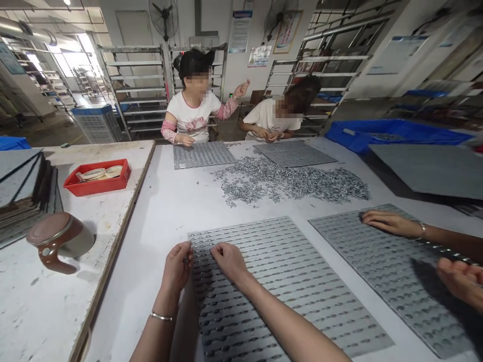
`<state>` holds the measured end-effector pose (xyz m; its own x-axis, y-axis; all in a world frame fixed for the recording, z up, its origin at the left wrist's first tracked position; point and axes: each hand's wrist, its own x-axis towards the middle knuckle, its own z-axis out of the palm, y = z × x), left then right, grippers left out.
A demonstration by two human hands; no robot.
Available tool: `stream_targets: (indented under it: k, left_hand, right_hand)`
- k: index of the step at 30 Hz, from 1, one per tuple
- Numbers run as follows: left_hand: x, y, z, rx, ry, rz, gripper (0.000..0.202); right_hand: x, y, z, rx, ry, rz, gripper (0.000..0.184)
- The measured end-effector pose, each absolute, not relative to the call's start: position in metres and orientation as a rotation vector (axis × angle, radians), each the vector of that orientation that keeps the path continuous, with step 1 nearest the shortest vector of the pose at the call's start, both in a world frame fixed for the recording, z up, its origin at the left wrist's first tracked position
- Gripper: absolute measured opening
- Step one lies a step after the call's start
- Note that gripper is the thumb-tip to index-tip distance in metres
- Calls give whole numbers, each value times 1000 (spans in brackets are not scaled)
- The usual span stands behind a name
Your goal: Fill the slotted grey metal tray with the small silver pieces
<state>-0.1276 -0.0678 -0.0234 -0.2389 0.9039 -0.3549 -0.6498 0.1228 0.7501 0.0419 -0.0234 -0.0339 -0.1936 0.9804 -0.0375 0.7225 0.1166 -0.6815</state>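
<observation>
A grey rectangular sheet (302, 281) lies on the white table before me, covered in rows of small shiny metal pieces. At its far left corner is my left hand (177, 269), fingers curled closed, with something small and dark just showing between them. My right hand (231, 261) rests over the upper rows, thumb and fingertips pinched down at the surface; whatever they pinch is hidden. Beyond the sheet spreads a loose heap of small silver metal pieces (320, 183).
Right of me, a co-worker's hands (392, 223) are over another filled sheet (377, 261). Two people sit across the table with sheets (204, 154). A blue bin (400, 131) and stacked boards (433, 168) stand right. On the left table are a mug (62, 239) and red tray (98, 186).
</observation>
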Motion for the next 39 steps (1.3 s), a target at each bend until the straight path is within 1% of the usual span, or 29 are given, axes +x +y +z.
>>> stream_targets:
  k: [3,7,9,11,14,16,20,25,31,33,36,39]
  left_hand:
    - [-127,-68,-23,340,1047,1491,47]
    - [-126,-69,-21,379,1077,1474,46]
    - [-124,-71,-19,412,1091,1447,45]
    - [-120,-73,-18,442,1100,1408,44]
    - [-109,-78,-17,495,1095,1335,43]
    - [-101,-81,-16,536,1082,1289,42]
    - [-90,-84,-14,621,1097,1232,44]
    - [-87,-85,-14,635,1147,1233,46]
    - [-97,-80,-15,451,1155,1361,42]
    - [-105,-77,-13,387,1137,1452,41]
    - [-115,-74,-11,316,1070,1557,44]
    - [-120,-73,-12,298,1055,1574,42]
  right_hand:
    - [41,-22,-37,-1653,-1979,802,25]
    - [41,-19,-40,-1655,-1959,802,7]
    - [43,-20,-39,-1638,-1949,813,8]
    - [46,-22,-34,-1547,-1879,944,3]
    - [52,-31,-25,-1271,-1628,1348,24]
    - [55,-38,-19,-1130,-1486,1510,35]
    - [58,-45,-12,-1122,-1401,1566,36]
    - [60,-44,-10,-1097,-1292,1712,40]
    - [66,-34,-8,-1124,-1053,1673,47]
    - [72,-30,-13,-1149,-1085,1641,46]
    - [82,-28,-23,-1224,-1349,1551,39]
    - [85,-29,-29,-1289,-1733,1338,30]
